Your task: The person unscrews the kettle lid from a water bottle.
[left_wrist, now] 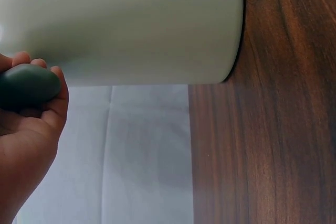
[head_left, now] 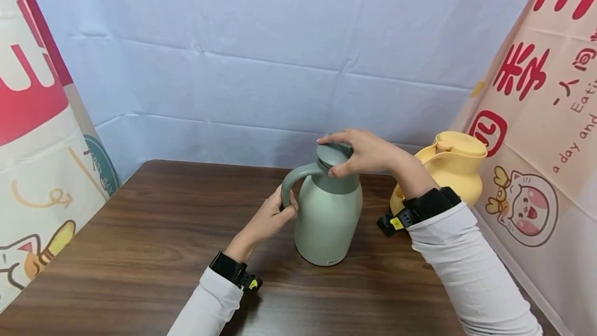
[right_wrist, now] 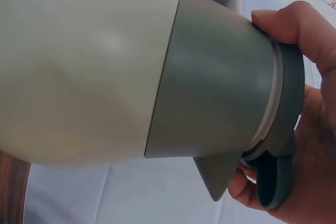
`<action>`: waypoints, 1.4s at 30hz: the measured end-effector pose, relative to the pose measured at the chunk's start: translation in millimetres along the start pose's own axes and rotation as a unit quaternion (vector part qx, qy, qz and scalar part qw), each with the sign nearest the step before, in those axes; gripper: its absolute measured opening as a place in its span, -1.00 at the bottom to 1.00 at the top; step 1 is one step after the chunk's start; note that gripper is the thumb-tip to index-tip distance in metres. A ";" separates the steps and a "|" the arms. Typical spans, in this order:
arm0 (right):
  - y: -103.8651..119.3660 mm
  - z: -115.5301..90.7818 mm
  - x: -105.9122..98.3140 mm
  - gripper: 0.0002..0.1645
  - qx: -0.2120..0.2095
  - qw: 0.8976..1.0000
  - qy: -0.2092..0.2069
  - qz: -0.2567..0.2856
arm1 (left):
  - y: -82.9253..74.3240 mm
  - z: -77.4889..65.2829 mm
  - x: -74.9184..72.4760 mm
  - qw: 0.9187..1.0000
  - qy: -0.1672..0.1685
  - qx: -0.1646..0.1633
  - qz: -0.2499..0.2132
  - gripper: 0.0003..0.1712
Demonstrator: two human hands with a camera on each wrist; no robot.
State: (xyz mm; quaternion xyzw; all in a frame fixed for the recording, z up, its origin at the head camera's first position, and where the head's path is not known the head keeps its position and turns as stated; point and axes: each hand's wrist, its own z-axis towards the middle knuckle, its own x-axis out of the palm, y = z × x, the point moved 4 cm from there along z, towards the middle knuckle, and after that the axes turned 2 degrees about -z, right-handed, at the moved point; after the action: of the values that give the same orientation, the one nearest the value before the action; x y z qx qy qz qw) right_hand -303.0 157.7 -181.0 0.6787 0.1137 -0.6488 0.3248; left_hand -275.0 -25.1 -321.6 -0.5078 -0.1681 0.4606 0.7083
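Observation:
A pale green thermos jug (head_left: 328,222) stands upright on the wooden table. My left hand (head_left: 270,217) grips the lower part of its darker green handle (head_left: 291,178); in the left wrist view the fingers wrap round the handle's end (left_wrist: 29,85). From above, my right hand (head_left: 373,154) holds the round lid (head_left: 333,154), thumb on the near side and fingers over the far side. Close up in the right wrist view, a pale ring (right_wrist: 269,98) shows between the lid (right_wrist: 292,82) and the collar (right_wrist: 212,77), above the pointed spout (right_wrist: 216,174).
A yellow jug (head_left: 459,170) stands at the table's right rear, partly behind my right forearm. A pale blue cloth (head_left: 233,66) hangs along the back edge, with printed cloths at left and right. The wooden table (head_left: 116,253) extends to the left.

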 end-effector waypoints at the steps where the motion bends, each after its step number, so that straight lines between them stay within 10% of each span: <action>1: 0.5 -0.1 -0.3 -0.23 0.001 1.000 0.001 -0.001 | -0.2 -0.1 0.0 1.000 -0.001 0.002 -0.002 -0.96; 16: 18.7 -7.0 -27.4 -0.31 -0.034 0.999 -0.017 -0.018 | 0.9 -0.2 -0.8 1.000 -0.002 -0.001 -0.005 -0.93; 42: -2.1 -61.3 -49.2 -0.25 0.039 0.994 -0.071 -0.071 | -1.3 0.8 -1.7 1.000 -0.005 0.000 0.007 -0.93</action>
State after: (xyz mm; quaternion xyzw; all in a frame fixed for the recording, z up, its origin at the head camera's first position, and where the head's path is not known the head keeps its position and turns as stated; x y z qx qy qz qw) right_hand -261.3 208.5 -137.9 0.6335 0.1128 -0.7204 0.2588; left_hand -275.8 -26.1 -319.7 -0.5063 -0.1680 0.4683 0.7044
